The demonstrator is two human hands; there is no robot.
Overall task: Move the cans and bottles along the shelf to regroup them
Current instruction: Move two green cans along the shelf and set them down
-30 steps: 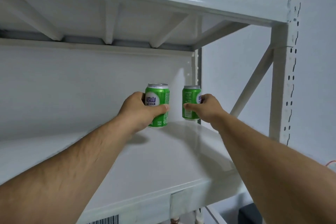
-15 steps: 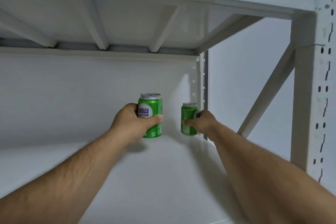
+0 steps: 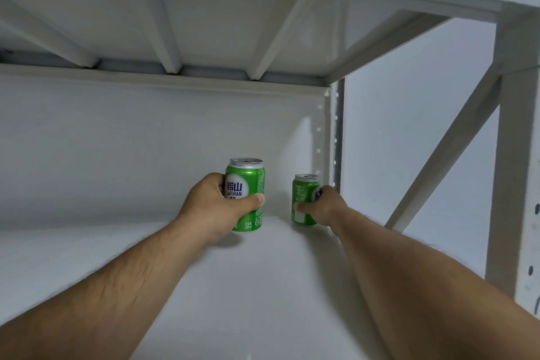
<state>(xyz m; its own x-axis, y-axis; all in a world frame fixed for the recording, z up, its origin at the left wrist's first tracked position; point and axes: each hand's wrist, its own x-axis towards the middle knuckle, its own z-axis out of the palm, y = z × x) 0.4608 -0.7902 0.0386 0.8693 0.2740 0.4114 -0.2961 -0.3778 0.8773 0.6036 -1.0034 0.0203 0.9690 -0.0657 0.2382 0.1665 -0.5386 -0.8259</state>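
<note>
Two green drink cans are on the white shelf [image 3: 263, 286]. My left hand [image 3: 216, 207] grips the nearer can [image 3: 248, 181], which shows a white label; its base sits at or just above the shelf surface. My right hand [image 3: 324, 207] grips the farther can [image 3: 302, 199], which stands deep in the back right corner beside the rear upright. Both cans are upright. Fingers hide part of each can's side.
The upper shelf's underside [image 3: 204, 9] with its ribs hangs close overhead. A perforated front post [image 3: 520, 184] and a diagonal brace [image 3: 444, 155] bound the right end. The back wall [image 3: 117, 149] is white.
Both hands have reached deeper into the shelf with their cans; the right can has gone farther back toward the rear corner. The view has moved closer in.
</note>
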